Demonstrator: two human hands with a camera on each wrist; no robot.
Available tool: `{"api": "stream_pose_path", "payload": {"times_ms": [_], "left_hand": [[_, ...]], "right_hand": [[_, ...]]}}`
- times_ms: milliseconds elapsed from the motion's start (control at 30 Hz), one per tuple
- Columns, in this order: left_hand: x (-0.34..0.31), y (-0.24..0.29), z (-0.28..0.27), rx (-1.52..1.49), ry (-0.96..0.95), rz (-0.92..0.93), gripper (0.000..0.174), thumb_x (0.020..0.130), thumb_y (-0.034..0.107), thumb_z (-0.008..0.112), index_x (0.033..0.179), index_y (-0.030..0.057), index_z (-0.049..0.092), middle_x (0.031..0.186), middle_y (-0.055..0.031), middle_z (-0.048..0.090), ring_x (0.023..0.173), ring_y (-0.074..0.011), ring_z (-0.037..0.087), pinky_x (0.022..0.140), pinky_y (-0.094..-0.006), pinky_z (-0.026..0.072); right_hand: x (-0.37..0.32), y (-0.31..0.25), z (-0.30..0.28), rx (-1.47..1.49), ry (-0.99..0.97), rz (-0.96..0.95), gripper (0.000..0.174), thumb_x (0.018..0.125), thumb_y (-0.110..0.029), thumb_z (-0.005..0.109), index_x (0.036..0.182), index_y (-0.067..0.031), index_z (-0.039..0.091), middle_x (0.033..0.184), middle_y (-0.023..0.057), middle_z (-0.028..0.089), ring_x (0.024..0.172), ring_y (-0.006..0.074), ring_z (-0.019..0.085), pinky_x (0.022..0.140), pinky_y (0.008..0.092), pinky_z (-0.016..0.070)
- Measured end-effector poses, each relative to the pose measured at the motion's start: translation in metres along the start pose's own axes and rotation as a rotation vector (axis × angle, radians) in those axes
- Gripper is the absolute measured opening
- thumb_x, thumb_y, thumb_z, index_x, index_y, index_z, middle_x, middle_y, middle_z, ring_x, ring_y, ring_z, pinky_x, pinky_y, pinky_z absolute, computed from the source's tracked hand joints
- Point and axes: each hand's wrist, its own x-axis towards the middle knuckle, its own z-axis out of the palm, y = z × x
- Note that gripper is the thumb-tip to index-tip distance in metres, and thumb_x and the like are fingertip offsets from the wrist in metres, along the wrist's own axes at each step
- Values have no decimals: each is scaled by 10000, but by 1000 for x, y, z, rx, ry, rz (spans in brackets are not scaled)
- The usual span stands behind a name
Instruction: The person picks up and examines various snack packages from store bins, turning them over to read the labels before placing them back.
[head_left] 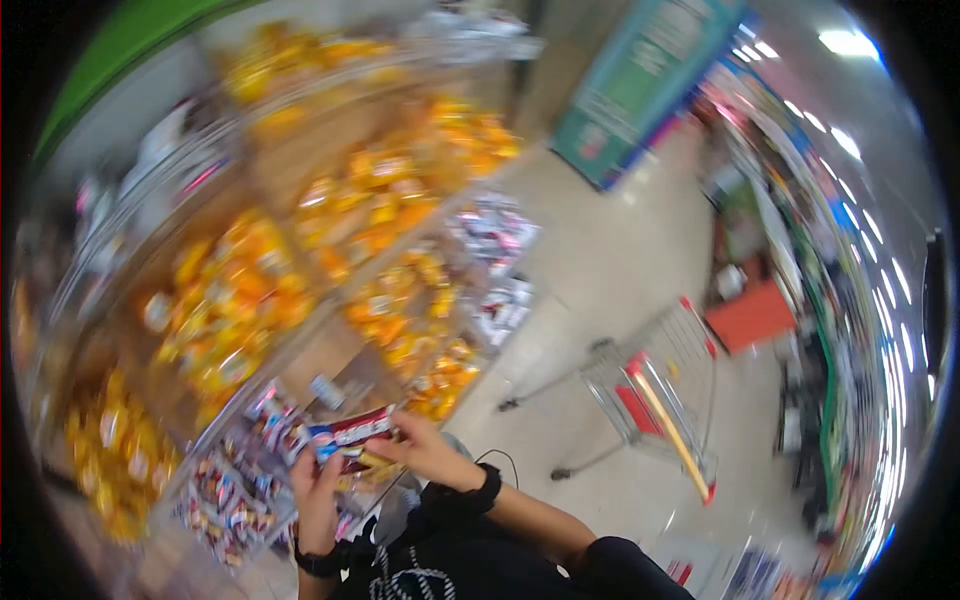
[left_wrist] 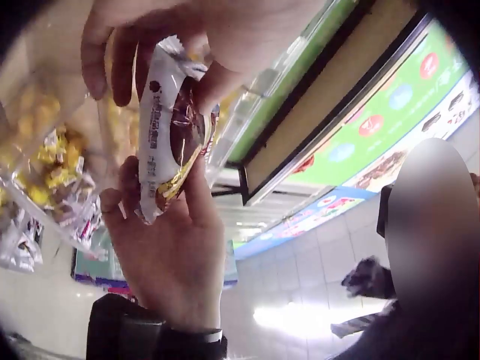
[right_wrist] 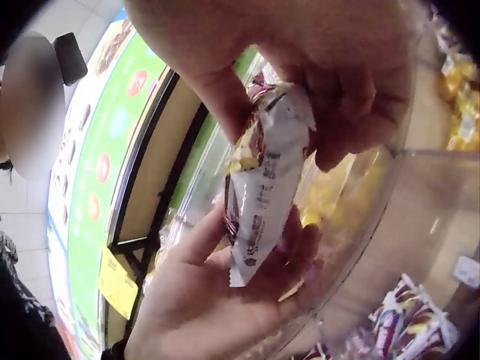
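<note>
A wrapped snack bar [head_left: 352, 430] spans the space between both hands, over a bin of similar small packets. Its upper face is dark red-brown with white lettering and a blue end. The wrist views show a white back of the wrapper [right_wrist: 262, 196] with dark print, a brown patch and crimped ends. My left hand [head_left: 317, 492] grips the blue end, thumb against the wrapper [left_wrist: 160, 131]. Around the other end, my right hand [head_left: 436, 456] holds it between thumb and fingers. The wrapper looks sealed along the part that shows.
Slanted bins hold yellow packets [head_left: 240, 300] and white-and-purple packets [head_left: 225, 500], split by clear dividers. A shopping cart [head_left: 650, 400] stands on the tiled floor at right. Beyond it are stocked shelves [head_left: 790, 250] and a red-orange box [head_left: 750, 318]. A green-blue display panel [head_left: 640, 90] rises behind the bins.
</note>
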Motion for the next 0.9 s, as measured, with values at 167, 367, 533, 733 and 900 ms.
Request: {"api": "stream_pose_path", "payload": {"times_ms": [167, 367, 533, 733, 900], "left_hand": [[13, -1, 59, -4, -231, -118, 251, 777, 75, 529, 1007, -12, 481, 897, -46, 549, 779, -105, 521, 717, -224, 413], [15, -7, 151, -4, -459, -83, 274, 751, 61, 557, 1002, -11, 475, 915, -63, 550, 816, -138, 530, 737, -274, 432], [11, -23, 235, 38, -455, -79, 263, 728, 36, 575, 972, -13, 488, 916, -71, 560, 812, -155, 548, 739, -292, 444], [10, -53, 339, 27, -575, -79, 411, 717, 107, 617, 1062, -16, 430, 958, -88, 534, 859, -168, 529, 745, -301, 438], [9, -63, 370, 218, -550, -173, 324, 795, 168, 527, 1043, -22, 440, 869, -92, 534, 813, -171, 530, 718, -272, 435]], "right_hand": [[-45, -8, -45, 303, 203, 51, 299, 738, -212, 634, 920, 2, 533, 809, 24, 563, 721, 53, 494, 609, 213, 419], [-86, 7, -114, 315, 413, -34, 280, 704, -168, 664, 891, 9, 555, 779, 47, 603, 709, 68, 525, 652, 230, 431], [-122, 9, -194, 330, 492, -101, 257, 695, -166, 660, 849, 6, 545, 737, 63, 589, 678, 85, 521, 615, 250, 426], [-177, 14, -308, 465, 534, 106, 302, 760, -214, 597, 987, -30, 521, 815, 53, 590, 717, 110, 558, 633, 226, 448], [-242, 53, -435, 963, 945, 158, 285, 857, -228, 422, 1089, -65, 455, 951, 37, 540, 802, 138, 544, 623, 249, 477]]}}
